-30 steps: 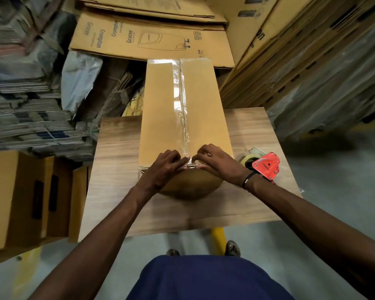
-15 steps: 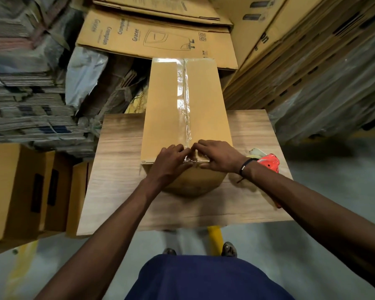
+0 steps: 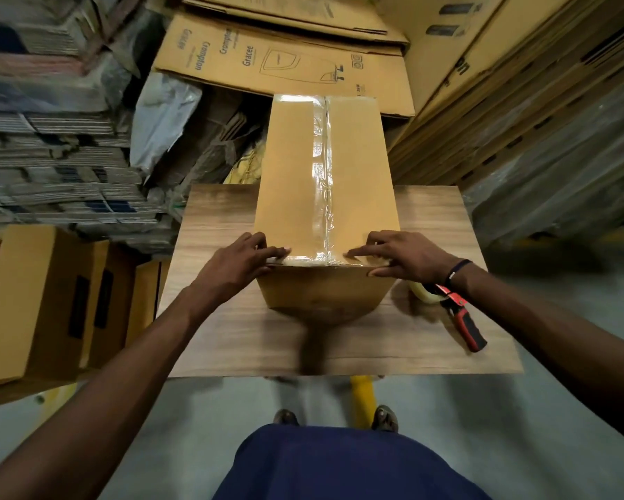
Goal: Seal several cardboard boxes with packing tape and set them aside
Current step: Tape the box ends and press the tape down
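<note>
We count one tall cardboard box (image 3: 357, 167) on the wooden table (image 3: 231, 341), clear tape (image 3: 321, 196) down its seam, one tape dispenser (image 3: 462, 319) beside it. Our left hand (image 3: 231, 265) and right hand (image 3: 408, 254) press straightened fingers on its near top edge.

Flattened printed cartons (image 3: 285, 63) are stacked at the back, beside a crumpled plastic sheet (image 3: 162, 113). Bundled flat cardboard (image 3: 51, 167) is piled at the left, above brown boxes (image 3: 47, 304) on the grey floor (image 3: 202, 420).
</note>
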{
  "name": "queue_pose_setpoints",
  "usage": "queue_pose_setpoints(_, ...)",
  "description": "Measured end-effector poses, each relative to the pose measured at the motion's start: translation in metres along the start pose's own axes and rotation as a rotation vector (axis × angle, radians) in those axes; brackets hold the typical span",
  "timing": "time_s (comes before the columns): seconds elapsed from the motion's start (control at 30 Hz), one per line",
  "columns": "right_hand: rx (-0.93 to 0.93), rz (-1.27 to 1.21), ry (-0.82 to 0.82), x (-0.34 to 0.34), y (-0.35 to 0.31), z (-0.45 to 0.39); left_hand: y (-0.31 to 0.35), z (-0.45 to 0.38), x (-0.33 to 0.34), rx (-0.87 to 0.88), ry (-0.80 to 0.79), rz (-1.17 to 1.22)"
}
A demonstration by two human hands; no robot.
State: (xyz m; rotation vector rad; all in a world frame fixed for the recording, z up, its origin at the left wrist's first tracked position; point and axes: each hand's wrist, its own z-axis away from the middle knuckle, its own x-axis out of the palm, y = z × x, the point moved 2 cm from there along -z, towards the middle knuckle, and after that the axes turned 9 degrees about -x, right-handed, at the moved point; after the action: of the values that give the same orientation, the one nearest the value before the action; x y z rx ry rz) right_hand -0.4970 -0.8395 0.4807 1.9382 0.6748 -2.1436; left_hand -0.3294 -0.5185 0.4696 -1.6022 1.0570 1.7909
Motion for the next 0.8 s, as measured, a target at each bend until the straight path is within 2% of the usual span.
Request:
queue_pose_setpoints(0.27, 0.009, -0.244, -0.139, -0.008, 0.012, 0.009, -0.005, -0.005, 0.004, -0.032, -0.126, 0.153)
queue_pose_setpoints(0.47, 0.104, -0.312, -0.103, -0.006, 0.014, 0.007, 0.001, -0.007, 0.012, -0.194, -0.076, 0.286)
queue_pose_setpoints(0.6, 0.103, -0.403, -0.149, -0.016, 0.023, 0.019, -0.012, 0.003, 0.003, -0.165, -0.200, 0.377)
queue_pose_setpoints(0.8, 0.125, -0.216, -0.109, -0.015, 0.023, 0.025, -0.016, 0.002, -0.011, -0.120, -0.166, 0.236)
